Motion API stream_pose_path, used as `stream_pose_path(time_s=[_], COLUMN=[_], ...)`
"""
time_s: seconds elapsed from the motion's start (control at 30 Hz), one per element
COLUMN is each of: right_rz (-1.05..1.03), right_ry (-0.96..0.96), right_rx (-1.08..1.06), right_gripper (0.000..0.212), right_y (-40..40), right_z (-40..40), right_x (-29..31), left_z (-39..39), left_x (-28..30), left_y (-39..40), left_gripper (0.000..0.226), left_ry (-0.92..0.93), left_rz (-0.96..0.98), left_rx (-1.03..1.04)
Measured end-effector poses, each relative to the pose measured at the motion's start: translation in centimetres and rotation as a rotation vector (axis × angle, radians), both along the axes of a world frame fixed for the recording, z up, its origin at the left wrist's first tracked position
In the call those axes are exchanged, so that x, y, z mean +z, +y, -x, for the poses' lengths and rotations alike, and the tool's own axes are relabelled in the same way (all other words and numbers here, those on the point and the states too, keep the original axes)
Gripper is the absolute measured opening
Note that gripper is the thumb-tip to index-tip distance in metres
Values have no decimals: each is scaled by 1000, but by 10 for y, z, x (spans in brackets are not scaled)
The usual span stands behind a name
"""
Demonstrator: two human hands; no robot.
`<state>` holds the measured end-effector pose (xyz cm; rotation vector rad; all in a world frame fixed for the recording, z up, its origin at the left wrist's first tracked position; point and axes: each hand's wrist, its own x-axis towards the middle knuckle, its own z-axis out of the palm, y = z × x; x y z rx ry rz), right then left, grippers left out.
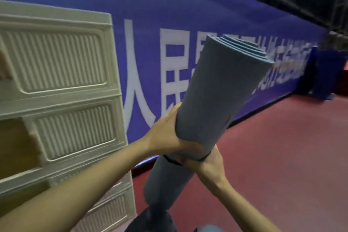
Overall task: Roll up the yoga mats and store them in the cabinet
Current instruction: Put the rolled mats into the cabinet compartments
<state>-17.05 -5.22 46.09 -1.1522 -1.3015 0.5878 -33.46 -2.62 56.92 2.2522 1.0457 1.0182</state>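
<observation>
Mat: a grey-blue yoga mat (216,96) is rolled into a thick tube with a matte, slightly grainy foam skin. It is held in the air, tilted, the upper end toward the banner and the lower end down near the person's body.
Mat end: at the top the layers stand out in steps, like a shallow spiral cone.
Strap: a thin black band (170,160) goes around the roll about at its middle, just where the two hands meet.
Left hand: the left hand (165,135) grips the roll from the left side, above the band. Its fingers are curled around the tube and mostly hidden behind it; the thumb side lies on the near face.
Right hand: the right hand (209,164) holds the roll from below and from the right, at the band. Its fingers wrap under the mat, so I cannot tell how they are spread.
Cabinet: a cream plastic cabinet (62,73) stands to the left of the mat, near it but not touching. Its side has stacked panels with fine vertical ribs and rounded frames.
Banner: a long blue banner (169,5) behind carries big white characters; "人" is readable, the others are partly covered by the mat.
Floor: the floor (282,156) is dull red and smooth.
</observation>
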Motion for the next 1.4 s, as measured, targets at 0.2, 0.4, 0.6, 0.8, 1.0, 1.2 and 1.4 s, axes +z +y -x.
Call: stream_pose_path(time_s=[0.2, 0.4, 0.6, 0.8, 1.0, 1.2, 1.4], right_rz=[-31, -52, -80, -105, -45, -91, -42], right_ry=[-6, 51, 139, 151, 186, 198, 445], right_rx=[137, 236, 355, 409, 471, 423, 504], right_gripper=[89, 90, 107, 88, 105, 93, 87], right_y=[18, 37, 39, 40, 47, 33, 17], right_z=[63, 125, 186, 216, 229, 230, 237], right_x=[24, 42, 62, 69, 66, 51, 48], left_z=[92, 227, 348, 382, 384, 380, 348], left_x=[12, 32, 79, 92, 108, 104, 68], left_y=[1, 32, 56, 73, 81, 49, -16], left_gripper=[103, 84, 69, 66, 51, 45, 50], left_ry=[41, -227, -383, -120, -27, -17, -353], left_rz=[6, -64, -138, -155, -236, -320, -66], left_rx=[51, 730, 1315, 1338, 1390, 1414, 1236])
